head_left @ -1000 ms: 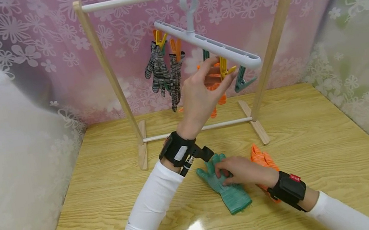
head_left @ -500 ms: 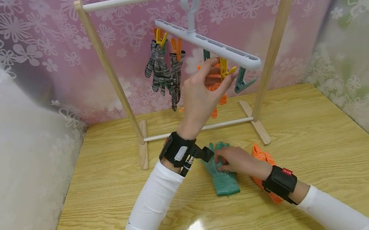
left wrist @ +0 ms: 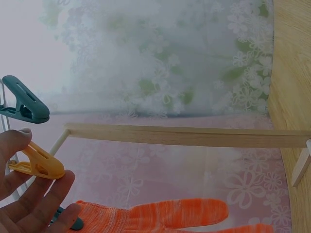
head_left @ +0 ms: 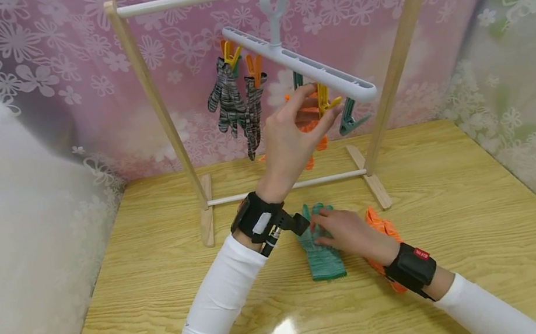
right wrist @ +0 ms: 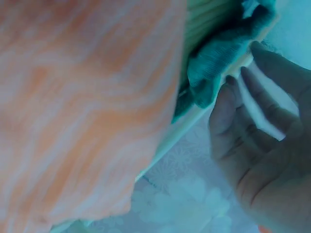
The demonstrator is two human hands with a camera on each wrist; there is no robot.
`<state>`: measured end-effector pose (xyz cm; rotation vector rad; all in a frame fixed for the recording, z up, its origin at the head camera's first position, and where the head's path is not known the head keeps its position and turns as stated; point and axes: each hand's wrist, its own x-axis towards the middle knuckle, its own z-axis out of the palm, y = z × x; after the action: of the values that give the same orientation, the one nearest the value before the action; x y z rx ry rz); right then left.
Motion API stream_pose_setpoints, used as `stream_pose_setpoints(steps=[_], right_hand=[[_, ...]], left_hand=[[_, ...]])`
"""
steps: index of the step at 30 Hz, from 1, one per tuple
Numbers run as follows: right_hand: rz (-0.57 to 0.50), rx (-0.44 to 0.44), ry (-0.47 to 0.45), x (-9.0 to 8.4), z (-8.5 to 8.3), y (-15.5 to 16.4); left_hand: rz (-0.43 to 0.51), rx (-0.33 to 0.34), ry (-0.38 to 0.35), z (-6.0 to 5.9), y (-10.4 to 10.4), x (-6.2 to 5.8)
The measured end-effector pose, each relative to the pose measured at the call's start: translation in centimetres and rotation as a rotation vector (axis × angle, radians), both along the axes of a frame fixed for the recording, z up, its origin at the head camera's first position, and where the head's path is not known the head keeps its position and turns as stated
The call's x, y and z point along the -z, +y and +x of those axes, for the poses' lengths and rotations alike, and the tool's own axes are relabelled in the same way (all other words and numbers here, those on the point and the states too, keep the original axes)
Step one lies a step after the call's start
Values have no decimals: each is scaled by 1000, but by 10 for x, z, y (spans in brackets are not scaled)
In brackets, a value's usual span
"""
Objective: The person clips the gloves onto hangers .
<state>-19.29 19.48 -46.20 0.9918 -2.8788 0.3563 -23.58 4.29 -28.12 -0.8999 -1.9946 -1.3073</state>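
My left hand (head_left: 286, 134) pinches a yellow clothespin (head_left: 323, 100) under the grey hanger (head_left: 321, 70); the left wrist view shows the clothespin (left wrist: 41, 162) between thumb and fingers. A green clothespin (left wrist: 26, 102) hangs beside it. Behind that hand hangs an orange glove (left wrist: 146, 216), partly hidden in the head view. My right hand (head_left: 350, 230) rests over a green glove (head_left: 327, 265) on the table, its fingers bent but loose. In the right wrist view, a gap shows between thumb and fingers near the green glove (right wrist: 214, 63).
A second orange glove (head_left: 383, 227) lies on the table beside my right hand. Two grey-black gloves (head_left: 227, 100) hang from the hanger's far end on yellow and orange clothespins. The wooden rack (head_left: 152, 91) stands at the back, with curtains (head_left: 18, 232) around the table.
The green glove has moved away from me and turned straighter, with my right hand over it; most of this came by half a second ago. My left hand stays at the yellow clothespin.
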Motion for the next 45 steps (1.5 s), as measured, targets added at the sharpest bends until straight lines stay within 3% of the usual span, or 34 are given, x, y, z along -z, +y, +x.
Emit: stream_pose_setpoints(steps=[5, 10, 17, 23, 36, 45], right_hand=[[-122, -177, 74, -3, 10, 13], [-111, -299, 52, -3, 25, 30], [-52, -282, -51, 3, 37, 41], [-66, -312, -6, 10, 38, 38], [-89, -292, 106, 16, 42, 31], [-117, -294, 108, 19, 42, 30]], left_hand=[[-3, 1, -11, 1, 1, 0], [-7, -1, -2, 0, 1, 0], [2, 1, -5, 0, 0, -1], [-10, -8, -25, 0, 2, -1], [-2, -5, -10, 0, 4, -4], [-16, -28, -4, 0, 5, -6]])
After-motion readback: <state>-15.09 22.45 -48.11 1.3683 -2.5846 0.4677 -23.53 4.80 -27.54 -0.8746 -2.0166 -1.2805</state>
